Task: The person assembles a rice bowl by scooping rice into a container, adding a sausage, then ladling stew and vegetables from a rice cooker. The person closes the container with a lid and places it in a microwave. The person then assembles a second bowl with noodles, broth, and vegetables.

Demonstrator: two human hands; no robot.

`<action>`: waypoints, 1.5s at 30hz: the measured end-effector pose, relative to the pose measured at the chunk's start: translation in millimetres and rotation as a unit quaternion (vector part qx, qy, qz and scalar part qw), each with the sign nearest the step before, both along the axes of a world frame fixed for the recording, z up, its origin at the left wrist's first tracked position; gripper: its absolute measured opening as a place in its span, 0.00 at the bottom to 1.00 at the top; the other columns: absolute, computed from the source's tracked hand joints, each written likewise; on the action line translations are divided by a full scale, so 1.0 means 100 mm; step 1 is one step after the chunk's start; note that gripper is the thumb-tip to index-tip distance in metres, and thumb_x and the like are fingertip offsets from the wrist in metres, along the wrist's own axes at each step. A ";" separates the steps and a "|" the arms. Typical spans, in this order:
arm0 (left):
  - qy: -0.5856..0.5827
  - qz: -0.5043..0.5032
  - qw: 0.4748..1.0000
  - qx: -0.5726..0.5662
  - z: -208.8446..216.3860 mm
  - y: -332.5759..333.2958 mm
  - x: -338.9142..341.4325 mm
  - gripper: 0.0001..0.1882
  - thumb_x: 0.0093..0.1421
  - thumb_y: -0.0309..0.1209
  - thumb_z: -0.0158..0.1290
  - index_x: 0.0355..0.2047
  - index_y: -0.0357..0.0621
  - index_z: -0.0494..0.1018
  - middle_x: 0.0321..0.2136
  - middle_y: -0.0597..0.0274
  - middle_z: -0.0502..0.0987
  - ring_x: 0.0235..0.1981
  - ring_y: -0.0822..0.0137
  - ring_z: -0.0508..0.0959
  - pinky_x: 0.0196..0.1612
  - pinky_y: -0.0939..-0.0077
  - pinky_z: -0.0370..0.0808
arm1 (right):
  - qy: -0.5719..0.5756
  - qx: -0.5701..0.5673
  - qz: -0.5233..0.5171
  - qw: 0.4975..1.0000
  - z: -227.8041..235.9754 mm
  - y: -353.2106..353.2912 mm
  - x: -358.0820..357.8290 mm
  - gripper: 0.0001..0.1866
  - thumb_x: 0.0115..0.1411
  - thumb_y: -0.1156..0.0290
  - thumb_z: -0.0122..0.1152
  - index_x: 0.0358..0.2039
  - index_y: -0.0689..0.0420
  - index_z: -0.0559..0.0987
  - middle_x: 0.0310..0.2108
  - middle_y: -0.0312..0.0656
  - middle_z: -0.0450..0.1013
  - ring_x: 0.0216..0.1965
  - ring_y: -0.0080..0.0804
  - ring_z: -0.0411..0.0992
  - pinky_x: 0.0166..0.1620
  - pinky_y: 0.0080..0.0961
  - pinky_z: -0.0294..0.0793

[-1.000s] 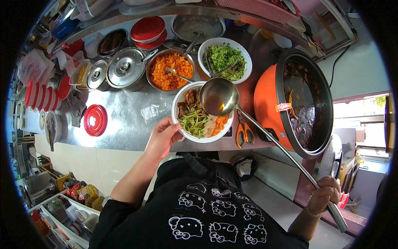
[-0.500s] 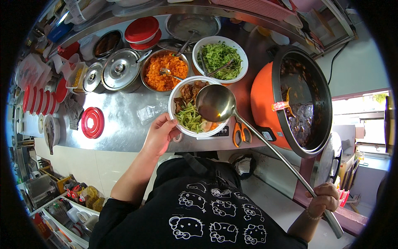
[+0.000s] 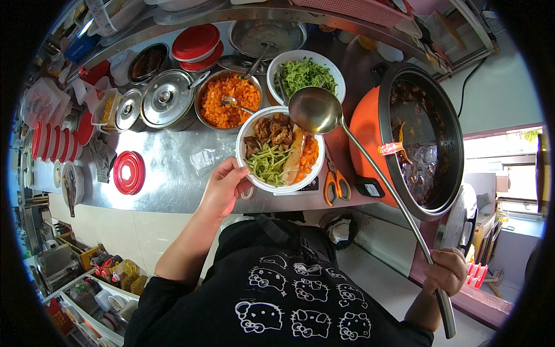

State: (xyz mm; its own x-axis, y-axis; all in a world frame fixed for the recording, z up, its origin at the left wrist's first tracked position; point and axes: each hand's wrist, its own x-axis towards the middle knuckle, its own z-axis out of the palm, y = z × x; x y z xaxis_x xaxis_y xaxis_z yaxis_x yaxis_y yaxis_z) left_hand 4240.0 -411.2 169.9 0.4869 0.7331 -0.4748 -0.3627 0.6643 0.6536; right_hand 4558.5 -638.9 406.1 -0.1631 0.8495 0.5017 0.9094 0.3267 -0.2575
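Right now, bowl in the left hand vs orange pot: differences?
Colour: the bowl is white, the pot orange, dark inside. Size: the bowl is smaller than the pot. Contact: the left hand grips the bowl's rim; no hand touches the pot. Both are round, uncovered.

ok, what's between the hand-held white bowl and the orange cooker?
In the head view, orange-handled scissors on the steel counter; the steel ladle in the right hand also slants across there.

Centre: left hand [image 3: 222,186] gripping the rim of a bowl [image 3: 277,189] of meat [image 3: 281,129] and vegetables [image 3: 267,165]. Lower right: right hand [image 3: 448,270] around a ladle [image 3: 315,110], its cup overlapping the bowl's upper-right rim. Upper right: orange cooker [image 3: 365,136]. Left: red lid [image 3: 129,172] on the desk [image 3: 170,168].
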 end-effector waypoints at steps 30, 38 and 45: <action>0.005 -0.020 1.000 0.008 -0.01 0.03 0.17 0.06 0.65 0.27 0.50 0.28 0.47 0.70 0.33 0.70 0.77 0.37 0.74 0.77 0.45 0.74 0.75 | -0.010 -0.071 0.119 0.990 0.24 -0.13 -0.24 0.14 0.62 0.51 0.56 0.30 0.47 0.78 0.25 0.34 0.72 0.23 0.26 0.73 0.24 0.21 0.64; 0.001 -0.018 1.000 0.016 0.08 0.05 0.22 0.06 0.65 0.27 0.50 0.29 0.44 0.71 0.33 0.68 0.77 0.38 0.73 0.78 0.47 0.73 0.76 | -0.021 -0.102 0.111 0.988 0.21 -0.13 -0.35 0.11 0.59 0.55 0.60 0.25 0.45 0.77 0.27 0.33 0.74 0.27 0.25 0.75 0.26 0.22 0.65; -0.006 -0.025 1.000 0.013 0.09 0.05 0.36 0.05 0.64 0.26 0.51 0.29 0.44 0.71 0.34 0.67 0.77 0.39 0.71 0.78 0.50 0.71 0.75 | -0.077 -0.114 0.050 0.989 0.30 -0.32 -0.47 0.05 0.56 0.62 0.63 0.24 0.44 0.78 0.29 0.34 0.74 0.27 0.25 0.77 0.24 0.20 0.72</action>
